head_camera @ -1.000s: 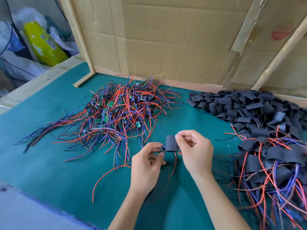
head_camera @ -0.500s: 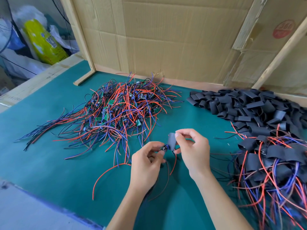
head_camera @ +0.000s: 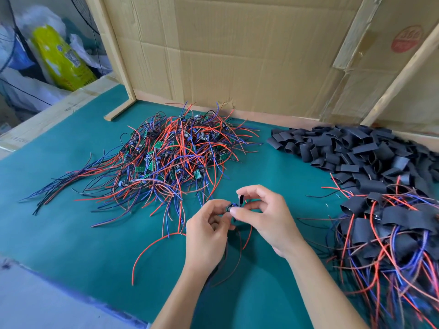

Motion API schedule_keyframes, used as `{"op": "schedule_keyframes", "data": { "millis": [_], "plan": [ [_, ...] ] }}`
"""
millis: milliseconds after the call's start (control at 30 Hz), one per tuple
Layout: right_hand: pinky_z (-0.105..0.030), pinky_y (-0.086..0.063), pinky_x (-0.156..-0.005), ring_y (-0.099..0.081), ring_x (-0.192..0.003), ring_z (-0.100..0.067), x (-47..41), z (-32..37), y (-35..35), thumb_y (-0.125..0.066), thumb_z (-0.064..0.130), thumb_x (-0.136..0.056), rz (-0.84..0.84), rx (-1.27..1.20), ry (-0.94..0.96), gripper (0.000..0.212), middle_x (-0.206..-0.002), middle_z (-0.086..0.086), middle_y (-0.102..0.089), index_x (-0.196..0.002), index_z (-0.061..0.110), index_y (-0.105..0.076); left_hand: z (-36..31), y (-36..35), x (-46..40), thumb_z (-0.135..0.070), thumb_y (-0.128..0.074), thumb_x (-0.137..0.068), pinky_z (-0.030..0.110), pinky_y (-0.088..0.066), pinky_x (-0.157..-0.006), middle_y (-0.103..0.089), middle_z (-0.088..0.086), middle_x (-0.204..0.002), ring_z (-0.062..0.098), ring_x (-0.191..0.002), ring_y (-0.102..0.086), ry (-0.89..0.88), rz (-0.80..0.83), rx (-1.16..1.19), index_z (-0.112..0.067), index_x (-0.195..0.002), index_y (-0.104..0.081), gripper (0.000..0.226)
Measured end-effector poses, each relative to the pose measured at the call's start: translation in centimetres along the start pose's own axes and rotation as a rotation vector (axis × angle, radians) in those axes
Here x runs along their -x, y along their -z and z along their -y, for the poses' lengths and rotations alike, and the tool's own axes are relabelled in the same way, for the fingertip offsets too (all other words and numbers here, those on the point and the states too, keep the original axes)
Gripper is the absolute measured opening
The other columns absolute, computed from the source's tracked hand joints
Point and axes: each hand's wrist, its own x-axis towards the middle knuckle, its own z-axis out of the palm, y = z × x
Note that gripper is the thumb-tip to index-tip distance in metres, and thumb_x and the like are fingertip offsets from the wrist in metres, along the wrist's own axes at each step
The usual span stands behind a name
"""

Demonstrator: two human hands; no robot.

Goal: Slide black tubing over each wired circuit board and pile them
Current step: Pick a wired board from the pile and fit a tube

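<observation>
flat black tubing piece [head_camera: 241,201], small wired circuit board [head_camera: 231,207], thin red/blue leads | teal table [head_camera: 71,233], cardboard wall [head_camera: 237,55] | left hand [head_camera: 209,233] pinches board mid-table | right hand [head_camera: 268,217] fingers curled, pinching tubing against board | sleeved pile [head_camera: 392,233] right

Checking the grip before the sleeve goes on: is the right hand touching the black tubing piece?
Touching. The head view shows the right hand pinching the black tubing piece between thumb and forefinger.

A red round stamp [head_camera: 406,38] on the cardboard [head_camera: 249,51] reads "360".
</observation>
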Motion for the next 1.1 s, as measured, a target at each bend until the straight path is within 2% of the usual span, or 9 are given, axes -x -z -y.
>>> {"op": "schedule_keyframes", "data": {
  "millis": [133, 200, 333, 467, 667, 800, 967, 1033, 1100],
  "plan": [
    [-0.025, -0.059, -0.077, -0.072, -0.079, -0.012, -0.2, 0.0, 0.6, -0.090, 0.008, -0.074, -0.112, 0.047, 0.065, 0.032, -0.093, 0.009, -0.078, -0.097, 0.027, -0.077, 0.2, -0.1, 0.0, 0.001, -0.066, -0.094, 0.027, -0.052, -0.059, -0.072, -0.005, -0.087, 0.019, -0.066, -0.074, 0.020, -0.019, -0.007, -0.021, -0.098, -0.069, 0.023],
    [-0.022, -0.059, -0.076, -0.074, -0.080, -0.012, -0.5, 0.1, 1.0, -0.088, 0.005, -0.076, -0.194, -0.026, 0.061, 0.027, -0.089, 0.005, -0.079, -0.094, 0.024, -0.078, 0.2, -0.2, 0.0, 0.001, -0.066, -0.094, 0.030, -0.053, -0.060, -0.072, -0.007, -0.088, 0.018, -0.066, -0.074, 0.024, -0.025, -0.009, -0.022, -0.098, -0.069, 0.023],
    [-0.025, -0.061, -0.069, -0.075, -0.078, -0.018, -0.7, 0.2, 1.3, -0.081, -0.002, -0.083, -0.303, -0.305, -0.020, 0.013, -0.079, -0.005, -0.078, -0.090, 0.009, -0.076, 0.0, -0.1, 0.0, 0.003, -0.067, -0.093, 0.023, -0.051, -0.059, -0.073, -0.006, -0.089, 0.016, -0.065, -0.073, 0.022, -0.010, 0.000, -0.021, -0.097, -0.069, 0.024],
    [-0.024, -0.060, -0.062, -0.075, -0.074, -0.020, -0.5, -0.1, 0.2, -0.082, 0.000, -0.084, -0.348, -0.278, -0.034, 0.009, -0.074, -0.006, -0.076, -0.086, 0.006, -0.076, -0.3, -0.1, 0.0, 0.005, -0.069, -0.092, 0.019, -0.051, -0.057, -0.074, -0.005, -0.089, 0.016, -0.064, -0.073, 0.024, 0.015, 0.000, -0.020, -0.095, -0.069, 0.024],
    [-0.026, -0.060, -0.062, -0.074, -0.070, -0.017, -0.4, 0.0, -0.2, -0.084, 0.002, -0.081, -0.281, -0.167, -0.002, 0.012, -0.074, -0.006, -0.076, -0.083, 0.011, -0.076, -0.5, -0.1, 0.1, 0.002, -0.071, -0.091, 0.025, -0.054, -0.052, -0.074, -0.007, -0.086, 0.016, -0.066, -0.074, 0.033, -0.004, -0.001, -0.016, -0.092, -0.066, 0.019],
    [-0.031, -0.062, -0.062, -0.073, -0.067, -0.019, -0.2, 0.0, -0.3, -0.087, 0.008, -0.079, -0.201, -0.133, -0.051, 0.012, -0.073, -0.008, -0.076, -0.079, 0.016, -0.077, -0.6, -0.1, 0.2, -0.005, -0.074, -0.091, 0.023, -0.051, -0.047, -0.074, -0.007, -0.083, 0.015, -0.069, -0.075, 0.029, 0.009, -0.015, -0.016, -0.091, -0.065, 0.014],
    [-0.029, -0.056, -0.056, -0.067, -0.062, -0.019, 0.1, 0.2, -0.8, -0.088, 0.016, -0.079, -0.115, -0.134, -0.096, 0.011, -0.078, -0.011, -0.072, -0.085, 0.015, -0.079, -0.8, -0.1, 0.2, -0.018, -0.075, -0.093, 0.018, -0.047, -0.048, -0.074, -0.001, -0.069, 0.013, -0.061, -0.071, 0.015, 0.028, -0.037, -0.019, -0.084, -0.068, 0.012],
    [-0.028, -0.056, -0.058, -0.067, -0.064, -0.019, 0.3, 0.5, -0.6, -0.087, 0.018, -0.079, -0.014, -0.188, -0.098, 0.016, -0.079, -0.011, -0.072, -0.090, 0.012, -0.078, -0.8, -0.1, 0.3, -0.023, -0.073, -0.095, 0.017, -0.046, -0.048, -0.073, -0.001, -0.065, 0.009, -0.052, -0.065, 0.007, 0.022, -0.060, -0.021, -0.080, -0.067, 0.016],
    [-0.027, -0.056, -0.059, -0.068, -0.067, -0.019, 0.6, 0.8, -0.5, -0.084, 0.011, -0.083, 0.073, -0.228, -0.100, 0.017, -0.081, -0.010, -0.075, -0.098, 0.007, -0.076, -0.8, 0.0, 0.4, -0.027, -0.072, -0.096, 0.019, -0.047, -0.050, -0.073, -0.003, -0.064, 0.006, -0.050, -0.063, 0.002, 0.023, -0.075, -0.022, -0.077, -0.066, 0.021]
  ]
}}
